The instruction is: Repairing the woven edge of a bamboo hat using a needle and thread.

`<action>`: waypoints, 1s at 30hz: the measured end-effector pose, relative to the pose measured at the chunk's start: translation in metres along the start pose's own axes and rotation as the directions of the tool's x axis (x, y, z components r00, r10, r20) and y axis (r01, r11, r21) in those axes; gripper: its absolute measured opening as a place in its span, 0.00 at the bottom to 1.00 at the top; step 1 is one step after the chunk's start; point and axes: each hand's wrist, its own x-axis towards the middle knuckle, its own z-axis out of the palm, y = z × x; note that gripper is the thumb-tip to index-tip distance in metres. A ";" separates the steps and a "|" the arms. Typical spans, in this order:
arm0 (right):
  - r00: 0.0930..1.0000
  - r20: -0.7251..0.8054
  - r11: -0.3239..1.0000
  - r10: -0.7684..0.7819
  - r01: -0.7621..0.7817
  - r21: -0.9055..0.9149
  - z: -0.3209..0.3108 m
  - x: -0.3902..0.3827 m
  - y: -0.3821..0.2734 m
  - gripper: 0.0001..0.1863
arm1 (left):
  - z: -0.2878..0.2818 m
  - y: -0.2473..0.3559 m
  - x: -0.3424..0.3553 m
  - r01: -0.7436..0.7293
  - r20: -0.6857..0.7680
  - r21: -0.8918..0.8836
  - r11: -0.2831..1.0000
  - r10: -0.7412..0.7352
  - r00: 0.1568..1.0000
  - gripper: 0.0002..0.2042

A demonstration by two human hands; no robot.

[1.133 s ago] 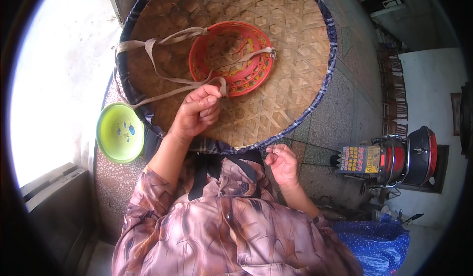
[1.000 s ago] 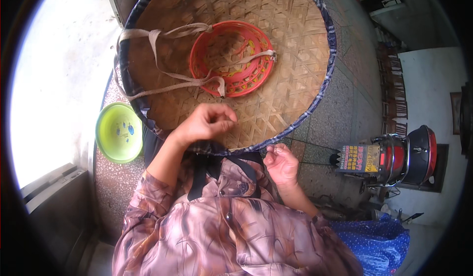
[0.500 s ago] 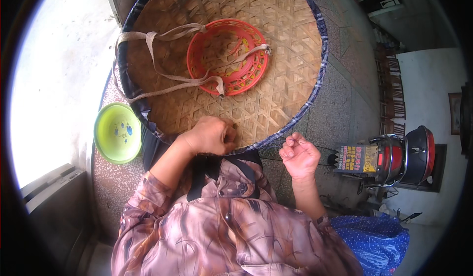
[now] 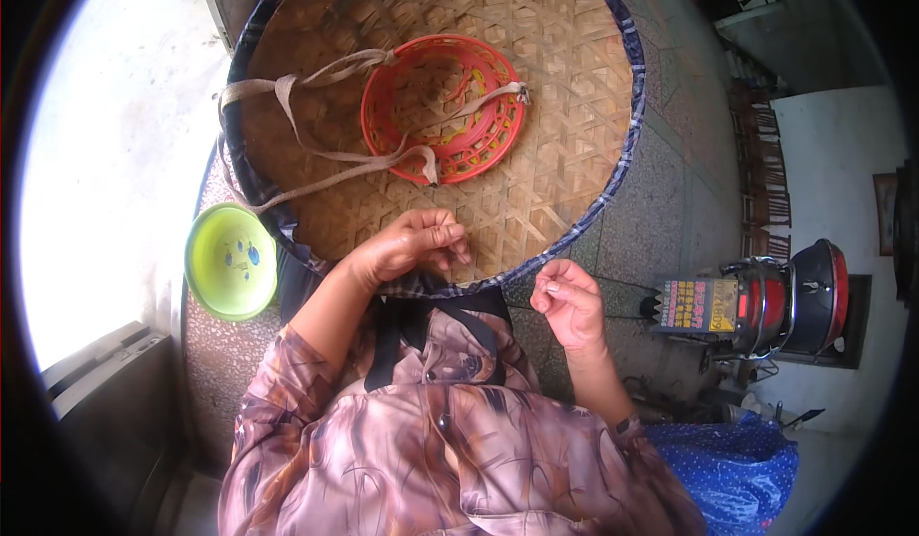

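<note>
The left hand (image 4: 416, 242), curled over the round tan bamboo tray (image 4: 565, 124), was apart from the right hand (image 4: 571, 303), pinched just outside; any grip was unclear. Within lay the red plastic openwork basket (image 4: 377, 115), whose beige cloth strap (image 4: 285, 88), if snagged, might have tipped it.

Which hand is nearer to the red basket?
Left: the left hand is over the woven tray, short of the red basket; the right hand is farther off, outside the tray's rim.

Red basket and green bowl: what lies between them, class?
In the head view: part of the woven tray, its cloth-bound rim, and lengths of pale strap crossing it.
</note>
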 end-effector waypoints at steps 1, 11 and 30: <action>1.000 -0.005 1.000 -0.008 0.008 0.001 0.000 0.002 -0.001 0.09 | 0.001 -0.001 0.001 -0.002 -0.001 0.002 1.000 0.002 1.000 0.10; 0.998 0.049 0.981 -0.038 0.046 -0.188 0.011 0.014 0.001 0.09 | -0.003 -0.010 0.005 -0.097 0.187 -0.408 0.908 0.187 0.964 0.11; 0.986 0.132 0.993 0.101 -0.092 -0.074 0.009 0.023 -0.069 0.06 | 0.008 -0.020 0.012 -0.319 0.029 0.879 0.355 0.627 0.778 0.08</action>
